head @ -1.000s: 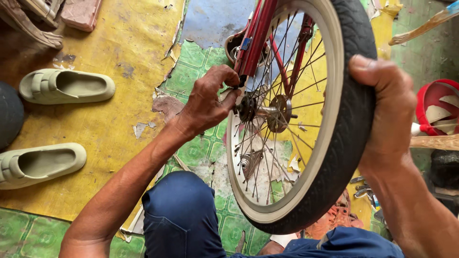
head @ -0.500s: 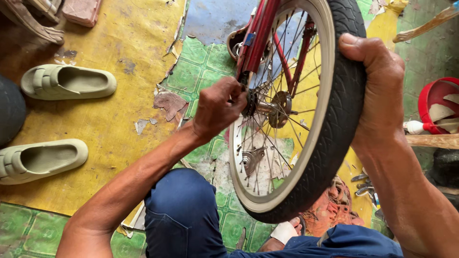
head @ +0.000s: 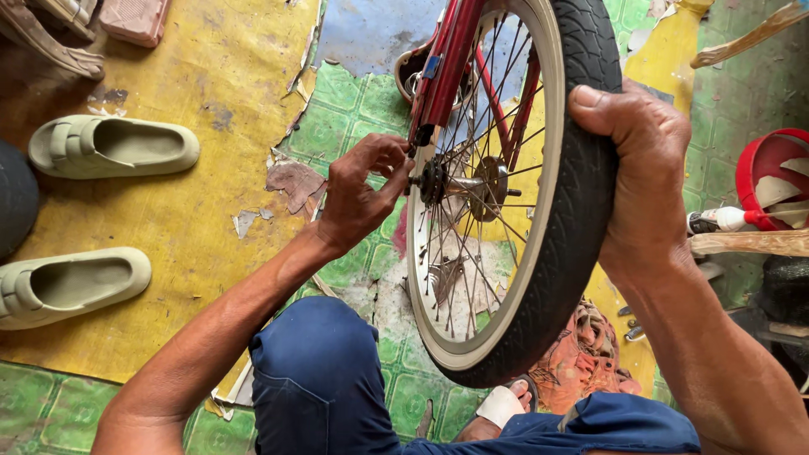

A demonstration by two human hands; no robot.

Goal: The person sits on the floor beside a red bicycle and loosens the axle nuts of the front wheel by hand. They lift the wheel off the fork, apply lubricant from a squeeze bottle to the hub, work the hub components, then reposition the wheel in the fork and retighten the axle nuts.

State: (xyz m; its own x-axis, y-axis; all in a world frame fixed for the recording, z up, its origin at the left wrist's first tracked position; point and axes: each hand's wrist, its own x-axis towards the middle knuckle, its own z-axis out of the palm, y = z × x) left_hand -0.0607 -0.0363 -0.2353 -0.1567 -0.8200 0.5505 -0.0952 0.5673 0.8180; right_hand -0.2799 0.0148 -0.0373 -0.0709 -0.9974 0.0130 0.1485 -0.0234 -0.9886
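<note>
The bicycle wheel (head: 506, 194) fills the middle of the view, standing upright on its edge in the red fork (head: 451, 63), above the person's blue-trousered knees, with the green and yellow floor (head: 194, 211) beneath. Its plane runs near to far, so the black tyre (head: 581, 211) faces right and the axle lies left to right, one end pointing left at the working hand. The right hand (head: 645, 168) is wrapped firmly over the tyre's right side, thumb on the tread, steadying the rim. The left hand (head: 362, 194) is closed narrowly, fingertips pinched at the axle nut (head: 419, 179) beside the hub (head: 468, 185); whether a tool is in them cannot be told. To do this well, I judge the tyre grip should stay firm so the wheel cannot spin or tilt while the fingers turn squarely about the axle line. Two pale green sandals (head: 109, 147) lie well apart on the left.
</note>
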